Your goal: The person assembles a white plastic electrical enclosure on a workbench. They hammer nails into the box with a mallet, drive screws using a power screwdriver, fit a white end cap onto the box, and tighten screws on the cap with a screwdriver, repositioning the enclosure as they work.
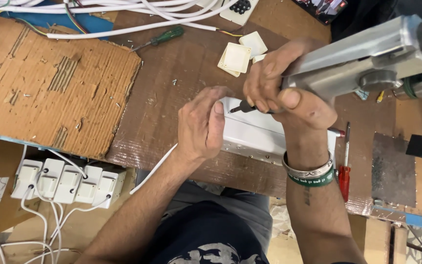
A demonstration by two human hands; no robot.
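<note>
While the white plastic box (257,133) lay at the near edge of the brown worktable (181,68), both hands worked on its top. The left hand (202,124) was curled against the box's left end, thumb pressed along it. The right hand (284,90) was closed around the grey metal lever (362,58) of a bench press, whose dark tip (242,107) met the box.

One box sat under the hands; three cream square cover plates (238,57) lay just behind. Two screwdrivers showed — a green-handled one (164,36) farther back, a red-handled one (344,173) right of the wrist — and beside the red one a thin pen-like tool (346,142). One torn cardboard sheet (50,83) covered the left side; loose screws dotted it and the bare wood.

Open wood remained between cardboard and box. Beyond the near edge, five white adapters (67,181) with cords sat lower down. White cables (123,12) crowded the far edge.
</note>
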